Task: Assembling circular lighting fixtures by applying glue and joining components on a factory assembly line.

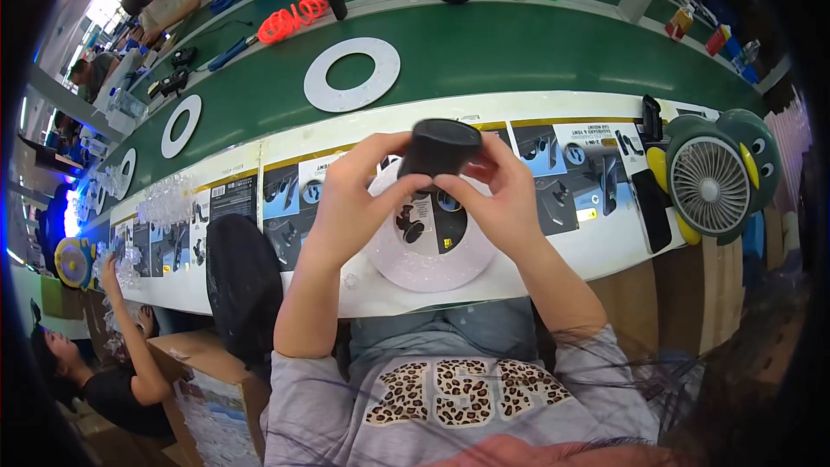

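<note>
Both hands hold up a black piece [439, 151] with a rounded, oval top, above the near side of the white worktop [350, 301]. My left hand [356, 186] grips its left side and my right hand [497, 195] its right, the thumbs almost meeting at its lower edge. What exactly the piece is I cannot tell. Beneath the hands lies a white flat ring [432, 275], partly covered by them. Through its hole shows printed packaging with pictures of black mounts. More printed sheets or boxes [553, 182] lie in a row along the worktop.
A green fan [711, 183] and a black slab [650, 212] stand at the right. Black cloth [244, 290] hangs over the left edge, above a carton [216, 398]. Another person [130, 363] works at the left. White rings [353, 75] lie on the green belt [519, 56]; a red coiled hose [294, 13] is beyond.
</note>
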The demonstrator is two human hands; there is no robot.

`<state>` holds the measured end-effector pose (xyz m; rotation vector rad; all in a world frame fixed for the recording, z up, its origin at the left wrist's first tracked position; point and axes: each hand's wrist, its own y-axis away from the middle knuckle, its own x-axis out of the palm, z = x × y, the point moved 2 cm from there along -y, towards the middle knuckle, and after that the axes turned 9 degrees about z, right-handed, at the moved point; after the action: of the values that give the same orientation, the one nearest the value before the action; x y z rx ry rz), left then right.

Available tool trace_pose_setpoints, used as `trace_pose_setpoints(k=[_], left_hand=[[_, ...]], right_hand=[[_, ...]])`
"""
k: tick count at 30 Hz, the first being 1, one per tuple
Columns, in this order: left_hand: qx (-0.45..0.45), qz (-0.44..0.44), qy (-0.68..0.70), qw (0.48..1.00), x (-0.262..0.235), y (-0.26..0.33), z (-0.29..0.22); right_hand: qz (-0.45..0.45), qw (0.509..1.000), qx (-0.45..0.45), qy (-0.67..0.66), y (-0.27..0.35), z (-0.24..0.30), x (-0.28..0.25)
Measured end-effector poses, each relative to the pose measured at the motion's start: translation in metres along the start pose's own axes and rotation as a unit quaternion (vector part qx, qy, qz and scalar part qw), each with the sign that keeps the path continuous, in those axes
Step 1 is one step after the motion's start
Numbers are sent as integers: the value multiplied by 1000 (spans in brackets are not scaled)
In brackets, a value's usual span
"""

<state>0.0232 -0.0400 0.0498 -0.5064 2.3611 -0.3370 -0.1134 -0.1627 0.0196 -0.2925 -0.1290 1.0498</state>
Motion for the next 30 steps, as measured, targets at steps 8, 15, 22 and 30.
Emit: trace_pose_setpoints(k=[8,15,22,30], left_hand=[[-45,-90,94,991,-3,7,43],[-32,-106,45,993,15,15,46],[-6,-130,3,991,17,16,50],[29,-149,-13,988,19,16,52]], right_hand=[[34,992,-58,103,-38,-13,22],[14,984,-84,158,-27,-28,24],[26,982,-90,167,-24,-31,26],[5,981,-105,163,-25,-27,28]])
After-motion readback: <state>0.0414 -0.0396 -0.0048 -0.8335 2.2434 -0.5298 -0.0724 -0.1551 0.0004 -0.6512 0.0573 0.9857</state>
